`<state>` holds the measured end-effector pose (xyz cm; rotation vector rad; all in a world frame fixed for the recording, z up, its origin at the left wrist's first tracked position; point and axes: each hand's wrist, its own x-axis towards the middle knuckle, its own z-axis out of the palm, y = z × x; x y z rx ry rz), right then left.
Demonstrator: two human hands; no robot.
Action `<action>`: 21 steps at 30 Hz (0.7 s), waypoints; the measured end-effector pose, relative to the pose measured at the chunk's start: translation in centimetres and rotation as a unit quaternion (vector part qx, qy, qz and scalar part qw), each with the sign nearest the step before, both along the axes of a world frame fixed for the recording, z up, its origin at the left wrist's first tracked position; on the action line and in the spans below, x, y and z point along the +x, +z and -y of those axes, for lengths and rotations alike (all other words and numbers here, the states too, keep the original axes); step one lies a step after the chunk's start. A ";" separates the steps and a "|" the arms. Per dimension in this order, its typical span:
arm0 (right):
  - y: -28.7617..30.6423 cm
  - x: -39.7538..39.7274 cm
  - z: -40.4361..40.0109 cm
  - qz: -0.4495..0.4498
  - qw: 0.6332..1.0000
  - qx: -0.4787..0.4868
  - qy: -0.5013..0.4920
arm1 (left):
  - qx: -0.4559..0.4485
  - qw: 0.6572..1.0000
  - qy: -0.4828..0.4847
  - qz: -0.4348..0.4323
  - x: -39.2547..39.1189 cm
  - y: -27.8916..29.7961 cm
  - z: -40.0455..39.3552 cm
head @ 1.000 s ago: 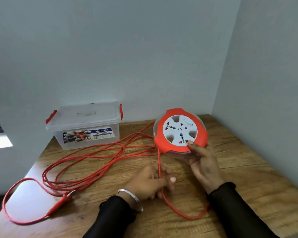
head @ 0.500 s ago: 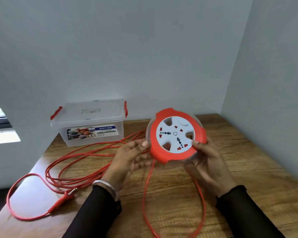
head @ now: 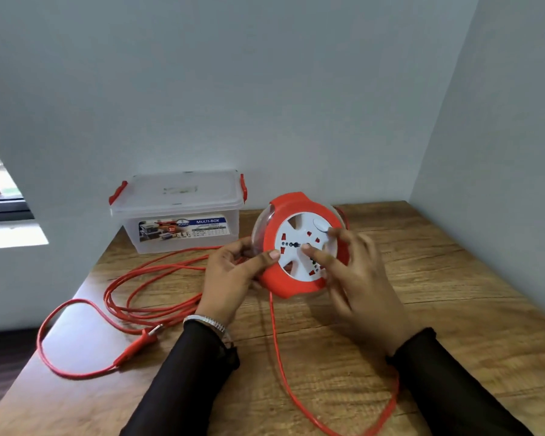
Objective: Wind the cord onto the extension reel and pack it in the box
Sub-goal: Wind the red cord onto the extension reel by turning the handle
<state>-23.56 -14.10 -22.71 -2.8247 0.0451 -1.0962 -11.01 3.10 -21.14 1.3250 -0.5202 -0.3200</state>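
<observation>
Item: extension reel (head: 299,247), red rim with white socket face, raised off the table (head: 453,294). My left hand (head: 233,278) clamps its left rim; my right hand (head: 356,278) rests spread fingers on the white face, blurred. Cord (head: 158,278): almost all unwound, looped left of the reel, plug (head: 136,344) lying front-left of it. Box (head: 183,212): behind-left of the reel, lid on. Step, as I judge: start of winding. Next: I turn the face, feeding slack evenly

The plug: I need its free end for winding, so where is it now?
In the head view the plug lies on the table at the left, near the cord loops, left of the left hand.
</observation>
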 end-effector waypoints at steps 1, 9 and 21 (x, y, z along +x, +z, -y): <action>0.2 0.0 -0.2 -0.014 0.999 -0.024 -0.016 | -0.002 1.000 0.001 0.005 0.1 0.1 -0.2; 6.2 -0.8 -0.3 -0.116 0.938 -0.323 0.042 | 0.039 0.998 -0.043 0.022 -0.2 0.1 -0.6; 9.3 0.5 -1.2 -0.237 0.826 -0.512 0.013 | -0.004 0.999 -0.042 -0.015 -0.2 0.3 -0.7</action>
